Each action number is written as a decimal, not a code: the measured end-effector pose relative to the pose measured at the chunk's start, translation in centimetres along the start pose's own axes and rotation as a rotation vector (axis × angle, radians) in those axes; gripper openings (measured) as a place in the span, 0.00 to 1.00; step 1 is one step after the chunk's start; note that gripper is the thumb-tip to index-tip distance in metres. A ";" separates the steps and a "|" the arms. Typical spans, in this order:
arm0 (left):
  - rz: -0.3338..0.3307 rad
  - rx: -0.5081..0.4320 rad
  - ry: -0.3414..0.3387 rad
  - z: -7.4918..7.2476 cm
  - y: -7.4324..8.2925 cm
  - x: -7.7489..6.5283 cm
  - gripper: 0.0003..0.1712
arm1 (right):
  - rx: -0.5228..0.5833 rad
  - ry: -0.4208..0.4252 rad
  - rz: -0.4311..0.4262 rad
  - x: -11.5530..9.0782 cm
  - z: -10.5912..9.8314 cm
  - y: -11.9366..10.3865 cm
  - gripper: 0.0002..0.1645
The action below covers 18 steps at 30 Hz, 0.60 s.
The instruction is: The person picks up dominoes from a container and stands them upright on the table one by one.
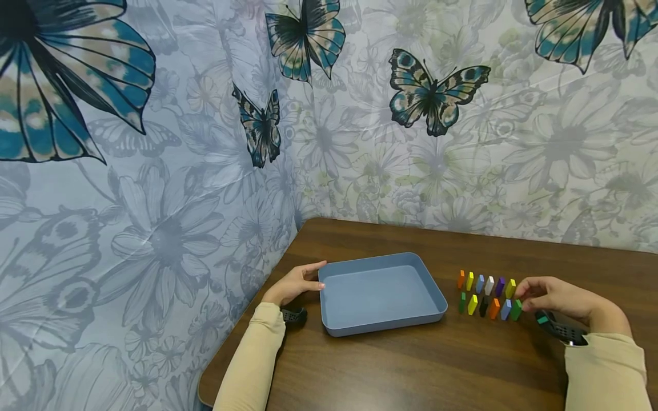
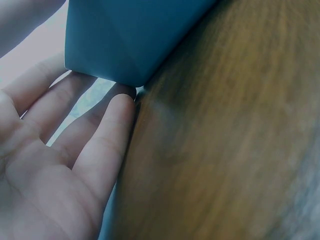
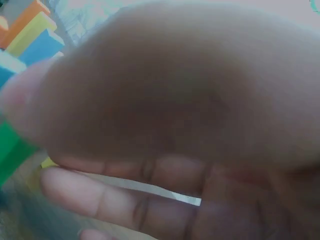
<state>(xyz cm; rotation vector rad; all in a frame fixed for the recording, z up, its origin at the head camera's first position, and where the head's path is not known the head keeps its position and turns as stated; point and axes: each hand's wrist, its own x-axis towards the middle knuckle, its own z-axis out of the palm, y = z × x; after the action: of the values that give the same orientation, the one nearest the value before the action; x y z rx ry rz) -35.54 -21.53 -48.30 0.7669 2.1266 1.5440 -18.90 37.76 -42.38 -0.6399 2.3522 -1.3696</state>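
Note:
A shallow blue-grey tray (image 1: 384, 291) rests on the table. My left hand (image 1: 295, 284) is at its far left corner, with the thumb at the side and nearly straight fingers touching the tray wall (image 2: 135, 40). To the right stand two rows of small coloured blocks, like dominoes. My right hand (image 1: 557, 297) is at their right end, thumb and fingers curled about the yellow block (image 1: 510, 289) that ends the back row. Its contact is mostly hidden by the thumb in the right wrist view, where a sliver of yellow shows. A green block (image 1: 516, 310) stands just in front.
The back row also has orange (image 1: 460, 279), white (image 1: 489, 285) and purple blocks (image 1: 500, 286); the front row has black (image 1: 484, 306) and blue ones (image 1: 506, 309). Patterned butterfly cloth (image 1: 329, 171) hangs behind the wooden table (image 1: 411, 365). Each wrist wears a dark band.

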 end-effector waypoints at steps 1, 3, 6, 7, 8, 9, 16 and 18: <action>0.001 -0.002 -0.003 0.1 -0.1 0.0 0.43 | -0.006 0.006 0.010 -0.1 0.0 -0.1 0.08; 0.003 -0.014 -0.013 0.3 -0.3 0.1 0.43 | -0.017 0.026 0.059 -0.4 0.2 -0.5 0.10; 0.010 -0.019 -0.030 0.4 -0.4 0.2 0.43 | -0.059 0.104 0.153 -0.6 0.6 -1.5 0.16; 0.016 -0.016 -0.034 0.5 -0.4 0.3 0.43 | -0.090 0.149 0.180 -0.5 0.7 -1.9 0.17; 0.021 -0.014 -0.037 0.4 -0.3 0.4 0.44 | -0.119 0.200 0.202 -0.4 0.9 -2.4 0.19; 0.024 -0.010 -0.038 0.4 -0.3 0.4 0.44 | -0.157 0.250 0.213 -0.1 1.1 -2.8 0.20; -0.008 0.055 -0.044 0.0 -0.2 -0.1 0.42 | -0.438 0.475 0.235 2.9 2.4 -4.5 0.32; -0.016 0.116 -0.016 -0.3 0.1 0.1 0.39 | -0.491 0.487 0.263 4.1 2.3 -4.7 0.38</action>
<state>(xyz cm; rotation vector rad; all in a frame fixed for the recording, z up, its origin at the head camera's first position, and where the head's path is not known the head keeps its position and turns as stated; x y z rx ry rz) -35.80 -21.66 -48.14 0.7961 2.2208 1.4114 -20.20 31.82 -39.65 -0.0959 3.0681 -0.9041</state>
